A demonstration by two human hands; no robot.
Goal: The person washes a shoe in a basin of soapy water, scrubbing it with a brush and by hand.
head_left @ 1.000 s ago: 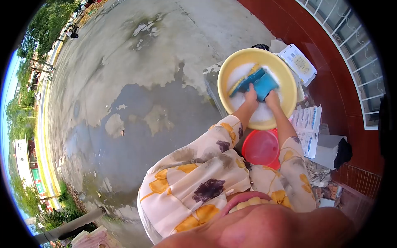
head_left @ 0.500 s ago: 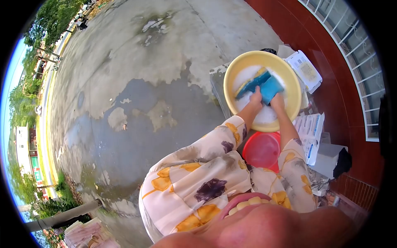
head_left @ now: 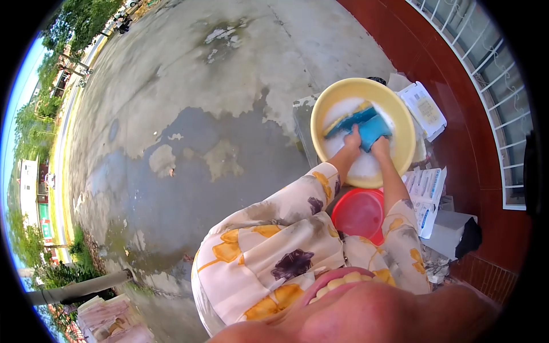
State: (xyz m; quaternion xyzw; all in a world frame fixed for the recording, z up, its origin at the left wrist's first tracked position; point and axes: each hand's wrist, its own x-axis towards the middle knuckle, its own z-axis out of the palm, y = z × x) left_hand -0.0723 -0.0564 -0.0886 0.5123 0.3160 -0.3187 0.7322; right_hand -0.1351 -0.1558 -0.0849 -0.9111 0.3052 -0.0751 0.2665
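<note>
A large pale-yellow basin (head_left: pixel 407 134) holds white suds (head_left: pixel 366 167). Within it lies a wet teal-blue cloth (head_left: pixel 375 130), partly bunched into a darker fold at the left. A yellow strip (head_left: pixel 336 123) shows along that fold; what it belongs to is not clear. My left hand (head_left: pixel 353 140) is closed on the cloth's near left edge, thumb on top. Gripping the near right edge is my right hand (head_left: pixel 380 147), its fingers partly hidden by cloth and foam. Both hands are close together, inside the rim.
Just below the yellow basin sits a red basin (head_left: pixel 359 214). To the right are a white box (head_left: pixel 424 108), a printed sheet (head_left: pixel 424 194) and a grey-white carton (head_left: pixel 449 233). A red wall (head_left: pixel 466 171) with a barred window runs alongside. Wet concrete (head_left: pixel 206 143) spreads left.
The view has shifted slightly, so the basins sit a little lower. The cloth's right part has changed shape a little between my hands, which keep hold of it.
</note>
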